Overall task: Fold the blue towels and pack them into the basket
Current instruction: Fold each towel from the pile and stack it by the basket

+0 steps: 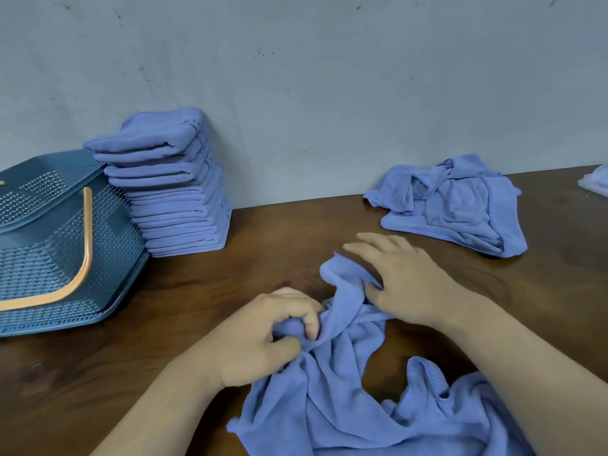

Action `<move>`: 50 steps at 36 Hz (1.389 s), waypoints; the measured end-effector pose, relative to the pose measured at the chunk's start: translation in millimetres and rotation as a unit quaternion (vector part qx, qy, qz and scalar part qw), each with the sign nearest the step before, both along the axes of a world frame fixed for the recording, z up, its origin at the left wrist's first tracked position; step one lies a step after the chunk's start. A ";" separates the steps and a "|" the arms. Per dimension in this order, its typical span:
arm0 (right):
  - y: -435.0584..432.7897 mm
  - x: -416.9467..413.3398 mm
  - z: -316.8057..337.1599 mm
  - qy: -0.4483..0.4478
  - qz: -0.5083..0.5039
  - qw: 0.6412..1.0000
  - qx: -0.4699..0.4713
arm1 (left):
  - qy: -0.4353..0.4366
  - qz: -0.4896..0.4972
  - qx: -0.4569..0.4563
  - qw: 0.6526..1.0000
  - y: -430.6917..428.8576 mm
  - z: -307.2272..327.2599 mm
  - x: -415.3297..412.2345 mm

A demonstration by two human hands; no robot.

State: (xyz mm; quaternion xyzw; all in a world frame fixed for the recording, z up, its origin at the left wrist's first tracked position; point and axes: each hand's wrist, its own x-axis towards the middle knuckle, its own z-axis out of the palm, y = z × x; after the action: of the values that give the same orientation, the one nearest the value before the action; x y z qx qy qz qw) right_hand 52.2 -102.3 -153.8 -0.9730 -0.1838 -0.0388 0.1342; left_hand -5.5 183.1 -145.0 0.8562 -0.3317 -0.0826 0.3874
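A crumpled blue towel (339,396) lies on the brown table in front of me. My left hand (266,337) pinches a bunched fold of it between thumb and curled fingers. My right hand (404,284) lies flat with straight fingers on the towel's upper bunch. A tall stack of folded blue towels (177,199) leans against the wall at the left. Beside it sits the dark blue perforated basket (59,245) with an orange handle, tipped toward me. A loose heap of unfolded blue towels (454,205) rests at the right rear.
The grey wall (329,77) closes off the table's far edge. At the far right edge a pale bluish thing (597,181) is partly cut off. Bare brown table (256,258) stretches between the stack and my hands.
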 end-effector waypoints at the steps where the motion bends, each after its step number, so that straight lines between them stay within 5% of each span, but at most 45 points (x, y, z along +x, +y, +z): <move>1: -0.2 -0.9 -1.4 0.026 0.024 0.999 0.023 | 0.013 -0.005 -0.016 1.000 1.1 1.0 -0.9; 8: 4.7 4.3 -6.3 0.092 0.099 0.982 0.136 | 0.075 0.149 -0.149 0.975 -1.9 -5.1 10.5; 12: 10.4 4.9 -4.3 0.048 0.063 0.948 0.309 | 0.149 0.152 -0.110 0.971 1.0 -13.2 16.6; 16: 9.7 8.7 -3.1 -0.009 -0.005 0.912 0.410 | 0.118 0.142 0.001 0.983 -2.2 -19.5 16.6; 20: 10.0 7.2 5.0 -0.039 -0.038 0.895 0.442 | 0.105 0.185 -0.058 0.975 -3.9 -19.2 17.4; 23: 8.7 8.9 2.6 -0.066 -0.046 0.902 0.424 | 0.088 0.271 -0.205 0.936 -4.1 -11.8 19.7; 27: 5.1 12.6 -3.8 -0.101 -0.077 0.935 0.333 | 0.038 0.394 -0.384 0.834 4.5 -10.6 32.5; 30: 1.9 15.5 -8.6 -0.035 -0.094 0.960 0.263 | 0.158 0.402 -0.447 0.783 12.4 -14.8 41.2; 34: 0.9 17.0 -14.0 0.033 -0.101 0.976 0.191 | 0.218 0.395 -0.371 0.812 17.8 -23.6 45.9; 39: 1.1 18.1 -15.0 0.045 -0.124 0.985 0.114 | -0.067 0.344 -0.032 0.936 15.0 -32.8 39.2; 42: -0.3 16.8 -18.1 0.017 -0.148 0.989 0.010 | -0.126 0.299 0.088 0.942 7.1 -37.1 37.8; 50: -14.1 19.0 -15.2 -0.051 -0.170 0.983 -0.034 | -0.134 0.339 0.098 0.926 16.1 -32.1 45.3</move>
State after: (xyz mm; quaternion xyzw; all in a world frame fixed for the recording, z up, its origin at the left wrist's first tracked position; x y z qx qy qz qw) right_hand 71.2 -116.4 -169.0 -0.9908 -0.0231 -0.1043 0.0827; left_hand 39.9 199.1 -177.1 0.9544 -0.0607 0.1365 0.2584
